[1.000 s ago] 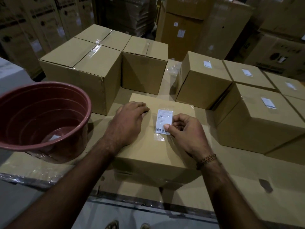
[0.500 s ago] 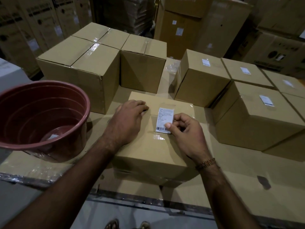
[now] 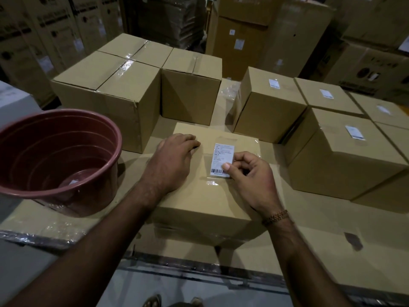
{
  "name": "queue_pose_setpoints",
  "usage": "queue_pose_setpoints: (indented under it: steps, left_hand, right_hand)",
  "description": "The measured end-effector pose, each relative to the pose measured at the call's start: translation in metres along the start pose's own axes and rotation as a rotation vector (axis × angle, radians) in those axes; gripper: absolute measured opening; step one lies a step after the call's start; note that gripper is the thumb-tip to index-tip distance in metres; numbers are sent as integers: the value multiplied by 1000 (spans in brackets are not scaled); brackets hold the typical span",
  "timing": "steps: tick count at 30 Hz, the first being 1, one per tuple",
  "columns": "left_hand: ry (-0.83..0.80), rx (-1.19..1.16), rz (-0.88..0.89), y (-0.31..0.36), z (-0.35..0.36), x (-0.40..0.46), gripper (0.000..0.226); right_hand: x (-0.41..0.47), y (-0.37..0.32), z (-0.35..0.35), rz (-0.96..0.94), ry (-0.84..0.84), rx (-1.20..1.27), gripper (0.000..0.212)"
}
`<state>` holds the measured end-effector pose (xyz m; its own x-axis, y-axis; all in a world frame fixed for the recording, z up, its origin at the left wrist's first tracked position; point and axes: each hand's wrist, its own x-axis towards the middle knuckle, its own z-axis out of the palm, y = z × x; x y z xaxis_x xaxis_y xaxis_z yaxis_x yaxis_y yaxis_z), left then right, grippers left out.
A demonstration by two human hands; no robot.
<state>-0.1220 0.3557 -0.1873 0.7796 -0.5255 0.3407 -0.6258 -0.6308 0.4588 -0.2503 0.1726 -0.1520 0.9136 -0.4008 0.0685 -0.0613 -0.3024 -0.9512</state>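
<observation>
Head view: I see the left hand (image 3: 174, 158) spread flat on the plain brown cardboard box (image 3: 199, 196) at frame centre, steadying it, I judge, while the right hand (image 3: 252, 173) pinches the white barcoded paper label (image 3: 223, 159) by its lower corner to seat it squarely on top

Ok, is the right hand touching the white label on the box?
Touching. In the head view the thumb of the right hand lies on the lower right corner of the label, with no gap.

White label (image 3: 223, 159), reddish-brown tub (image 3: 66, 191)
</observation>
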Motion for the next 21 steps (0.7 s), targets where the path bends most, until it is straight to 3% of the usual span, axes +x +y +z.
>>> queue_pose_setpoints:
  steps: [21]
  left_hand:
    - [-16, 15, -25, 5, -4, -1, 37]
  right_hand:
    - [-8, -5, -2, -45, -15, 112, 18]
